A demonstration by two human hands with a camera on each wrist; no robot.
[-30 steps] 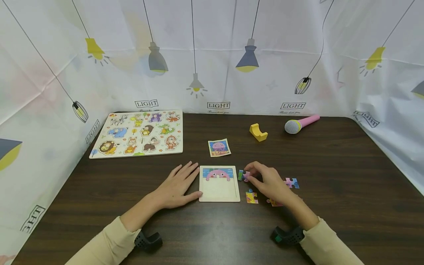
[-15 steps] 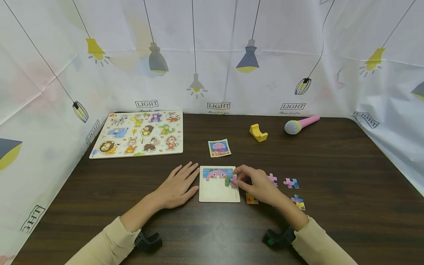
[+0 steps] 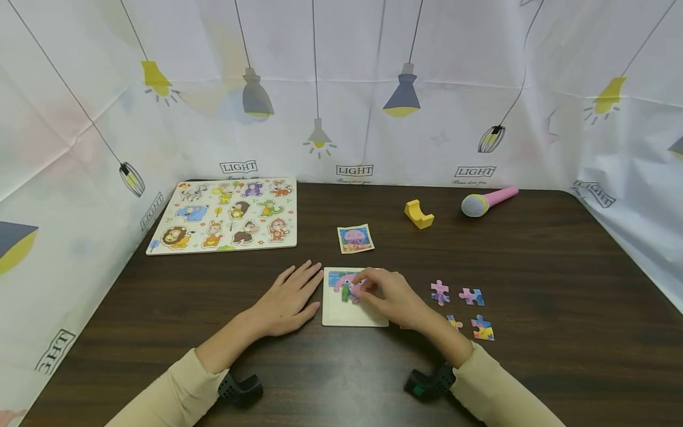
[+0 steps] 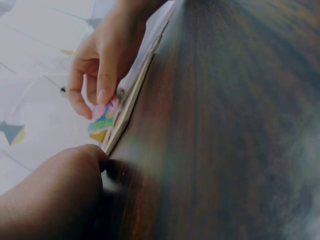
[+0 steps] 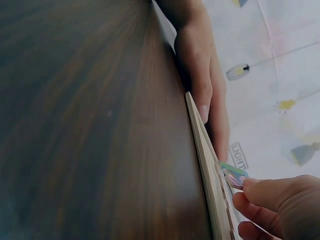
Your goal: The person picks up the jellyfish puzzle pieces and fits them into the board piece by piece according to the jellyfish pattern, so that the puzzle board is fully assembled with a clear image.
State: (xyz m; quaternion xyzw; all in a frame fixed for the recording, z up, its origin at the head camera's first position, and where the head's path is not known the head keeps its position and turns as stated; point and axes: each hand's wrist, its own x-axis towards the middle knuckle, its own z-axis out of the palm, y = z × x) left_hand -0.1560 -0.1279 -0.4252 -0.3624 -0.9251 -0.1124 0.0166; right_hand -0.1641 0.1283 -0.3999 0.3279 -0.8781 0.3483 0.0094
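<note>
My left hand [image 3: 288, 302] lies flat on the table with straight fingers, right at the left edge of a small wooden puzzle tray [image 3: 341, 317]. Pink creature pieces [image 3: 341, 280] against blue fill the tray's top row. Between thumb and fingers, my right hand [image 3: 392, 296] pinches a green, blue and pink jigsaw piece [image 3: 348, 293] over the tray, just below that row. The left wrist view shows the pinched piece [image 4: 102, 120] tilted close above the tray. In the right wrist view, the thumb [image 5: 262, 192] presses on the piece's edge.
Several loose jigsaw pieces [image 3: 483, 328] lie right of the tray, some partly hidden by my right forearm. Behind it are a picture card [image 3: 356, 238], a yellow curved block [image 3: 418, 214] and a pink toy microphone [image 3: 488, 201]. An animal puzzle board [image 3: 224, 216] lies back left.
My right hand has carried the jigsaw piece leftward from beside the tray to over its middle. More loose pieces on the right now show. The left hand has stayed at the tray's edge.
</note>
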